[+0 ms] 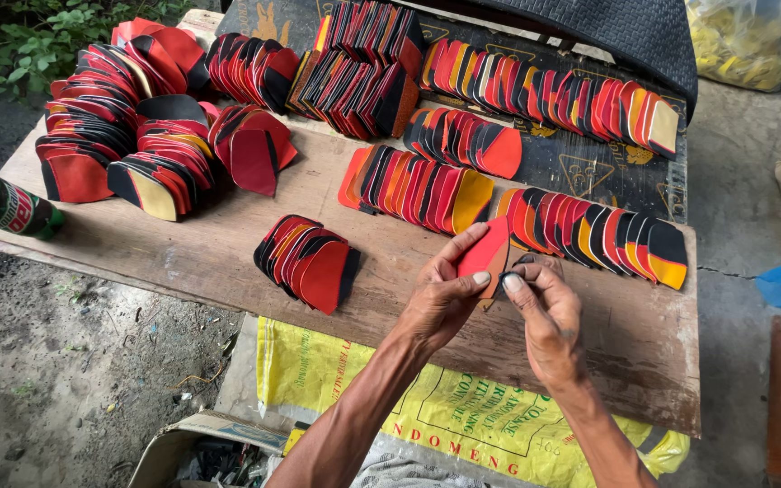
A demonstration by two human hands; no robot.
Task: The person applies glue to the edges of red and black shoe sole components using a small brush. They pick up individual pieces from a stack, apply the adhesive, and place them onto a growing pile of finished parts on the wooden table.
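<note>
Holding a red heel-shaped piece (484,251) between both hands, above the near right part of the wooden board (228,253). The piece is flat, rounded at the top, narrower toward the bottom; its long axis runs from lower left to upper right, tilted away from the wearer. The left hand (440,303) grasps it from the left side, thumb across the red face near the lower edge, fingers curled behind. The right hand (546,316) pinches the lower right edge with thumb and forefinger, the remaining fingers folded in. The two thumbs nearly meet at the base of the piece; both hands are equally close to it, and neither is free.

Just left of the hands lies a small fanned stack (309,262) of similar red and black pieces, resting on the board and apart from the hands. Beyond the hands, long overlapping rows (535,212) of red, orange, yellow and black pieces run across the board and over a dark embossed mat (589,167). Larger heaps (128,136) sit at the far left. A green bottle (2,203) lies at the left edge. A yellow printed sack (427,407) hangs below the board's near edge.

Hidden: the back face of the held piece, and whether a second layer sits behind it. A dark sliver shows at the right thumb; cannot tell what it is.
</note>
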